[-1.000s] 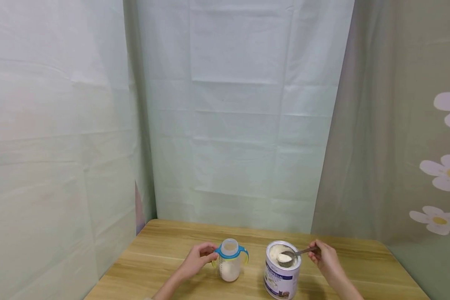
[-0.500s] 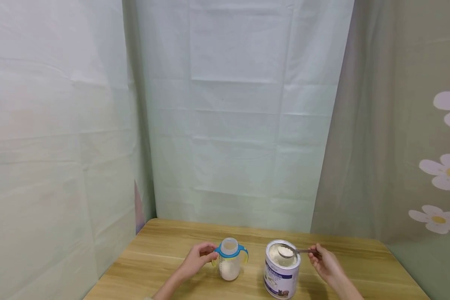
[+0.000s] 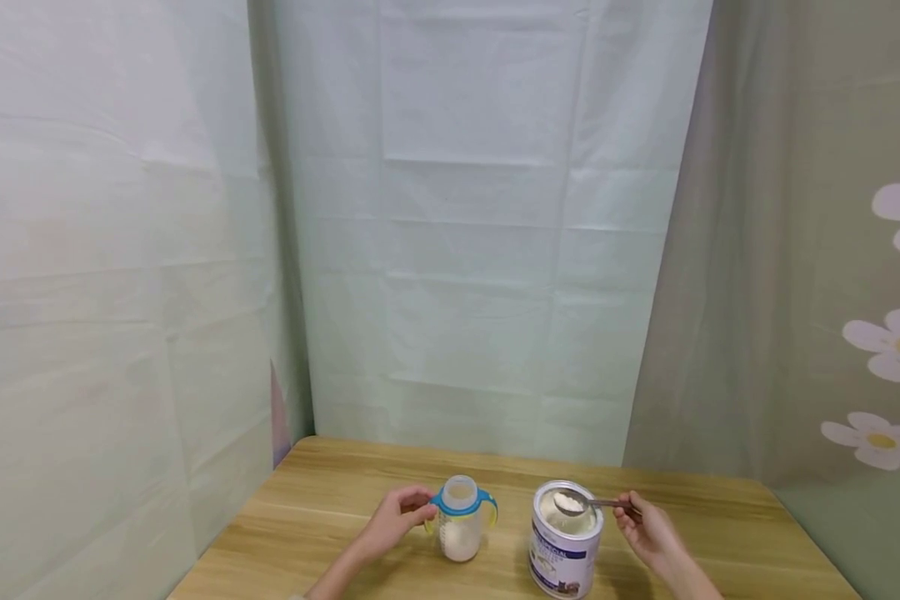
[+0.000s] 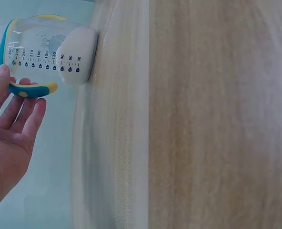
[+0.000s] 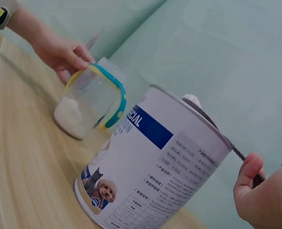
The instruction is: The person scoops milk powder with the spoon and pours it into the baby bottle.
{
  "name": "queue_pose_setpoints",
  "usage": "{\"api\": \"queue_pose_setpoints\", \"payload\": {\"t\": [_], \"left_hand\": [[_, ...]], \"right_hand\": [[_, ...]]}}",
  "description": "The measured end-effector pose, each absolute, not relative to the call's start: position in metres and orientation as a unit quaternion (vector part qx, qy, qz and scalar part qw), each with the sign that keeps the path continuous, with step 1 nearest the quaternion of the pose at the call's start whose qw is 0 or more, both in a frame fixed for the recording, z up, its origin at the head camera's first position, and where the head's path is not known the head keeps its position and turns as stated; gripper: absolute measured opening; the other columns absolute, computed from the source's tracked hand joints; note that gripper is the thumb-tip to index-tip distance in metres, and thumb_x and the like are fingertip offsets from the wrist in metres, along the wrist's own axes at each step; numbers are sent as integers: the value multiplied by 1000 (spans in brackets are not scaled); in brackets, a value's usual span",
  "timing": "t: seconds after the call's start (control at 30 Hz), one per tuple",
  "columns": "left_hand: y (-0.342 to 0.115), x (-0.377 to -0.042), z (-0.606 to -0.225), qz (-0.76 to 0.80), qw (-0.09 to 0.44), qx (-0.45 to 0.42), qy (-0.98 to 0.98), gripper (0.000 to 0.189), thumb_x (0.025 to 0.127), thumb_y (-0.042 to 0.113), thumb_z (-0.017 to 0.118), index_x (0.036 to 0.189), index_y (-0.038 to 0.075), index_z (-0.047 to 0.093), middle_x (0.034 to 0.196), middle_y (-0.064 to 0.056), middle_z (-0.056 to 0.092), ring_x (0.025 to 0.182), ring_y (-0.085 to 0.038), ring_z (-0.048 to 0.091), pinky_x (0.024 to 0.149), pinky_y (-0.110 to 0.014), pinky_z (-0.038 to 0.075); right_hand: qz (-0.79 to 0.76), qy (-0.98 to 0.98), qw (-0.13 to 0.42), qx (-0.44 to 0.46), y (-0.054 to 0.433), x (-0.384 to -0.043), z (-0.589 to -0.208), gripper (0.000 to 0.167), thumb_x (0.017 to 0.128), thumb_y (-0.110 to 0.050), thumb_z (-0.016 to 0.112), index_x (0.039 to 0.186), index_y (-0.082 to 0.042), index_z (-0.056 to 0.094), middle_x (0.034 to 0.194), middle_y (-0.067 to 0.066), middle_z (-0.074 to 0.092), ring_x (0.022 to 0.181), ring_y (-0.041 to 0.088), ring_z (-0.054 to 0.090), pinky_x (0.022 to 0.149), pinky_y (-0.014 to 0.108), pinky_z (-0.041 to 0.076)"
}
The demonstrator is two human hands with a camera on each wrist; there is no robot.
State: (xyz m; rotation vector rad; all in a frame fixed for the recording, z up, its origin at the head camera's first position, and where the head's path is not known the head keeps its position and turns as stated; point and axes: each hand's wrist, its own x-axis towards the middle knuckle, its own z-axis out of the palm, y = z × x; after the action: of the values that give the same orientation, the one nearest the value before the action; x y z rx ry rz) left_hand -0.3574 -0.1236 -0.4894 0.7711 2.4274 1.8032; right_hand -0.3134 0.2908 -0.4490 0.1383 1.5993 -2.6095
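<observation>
A clear baby bottle (image 3: 460,536) with a blue collar and two blue-and-yellow handles stands upright and uncapped on the table, white powder in its lower part. My left hand (image 3: 394,522) pinches its left handle (image 4: 29,90) between thumb and fingers. To the right is an open white tin (image 3: 560,560) of powder, with a blue band and pet pictures (image 5: 101,190) on its label. My right hand (image 3: 651,532) grips a dark metal spoon (image 3: 602,502) by the handle. Its bowl, heaped with powder (image 3: 569,502), is over the tin's mouth at the rim.
The wood-grain table (image 3: 330,475) has rounded back corners. Pale green cloth (image 3: 465,333) hangs behind it and at the left, and a flower-printed curtain (image 3: 750,333) hangs at the right.
My right hand has raised the loaded spoon from lower in the tin to near its rim, levelling the handle; the powder heap looks smaller. The left hand and bottle stay put.
</observation>
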Motion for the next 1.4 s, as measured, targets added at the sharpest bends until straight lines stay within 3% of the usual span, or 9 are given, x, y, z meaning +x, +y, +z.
{"api": "queue_pose_setpoints", "payload": {"t": [0.23, 0.5, 0.8, 0.97, 1.4], "left_hand": [[-124, -357, -490, 577, 11, 244, 779, 28, 94, 21, 63, 112, 0, 64, 105, -22, 69, 86, -9, 65, 75, -26, 55], [-124, -357, -490, 581, 15, 244, 776, 28, 94, 21, 63, 111, -1, 64, 106, -21, 69, 86, -8, 65, 75, -24, 54], [-123, -351, -484, 585, 13, 252, 771, 26, 95, 16, 62, 112, -3, 63, 105, -25, 68, 87, -17, 66, 76, -31, 56], [-122, -353, -486, 583, 8, 248, 773, 28, 93, 16, 64, 115, -2, 62, 102, -26, 68, 87, -20, 67, 75, -29, 55], [-122, -357, -489, 594, 9, 255, 763, 29, 94, 18, 63, 117, 1, 62, 103, -26, 69, 88, -25, 67, 77, -29, 56]], "right_hand": [[-878, 466, 104, 14, 294, -309, -446, 47, 105, -15, 16, 81, -7, 56, 76, -2, 55, 67, 1, 51, 62, 7, 41], [-884, 450, 125, 13, 294, -307, -442, 46, 106, -15, 16, 83, -6, 55, 78, -1, 54, 68, 1, 51, 63, 8, 42], [-877, 472, 85, 29, 290, -310, -440, 43, 106, -16, 19, 84, -8, 55, 81, -2, 56, 69, 0, 52, 63, 7, 42], [-880, 470, 54, 33, 286, -310, -437, 41, 106, -16, 22, 83, -8, 55, 82, -1, 57, 69, 1, 53, 64, 7, 42], [-886, 461, 39, 31, 282, -311, -433, 42, 106, -16, 23, 82, -8, 56, 81, 0, 56, 67, 1, 52, 61, 7, 40]]}}
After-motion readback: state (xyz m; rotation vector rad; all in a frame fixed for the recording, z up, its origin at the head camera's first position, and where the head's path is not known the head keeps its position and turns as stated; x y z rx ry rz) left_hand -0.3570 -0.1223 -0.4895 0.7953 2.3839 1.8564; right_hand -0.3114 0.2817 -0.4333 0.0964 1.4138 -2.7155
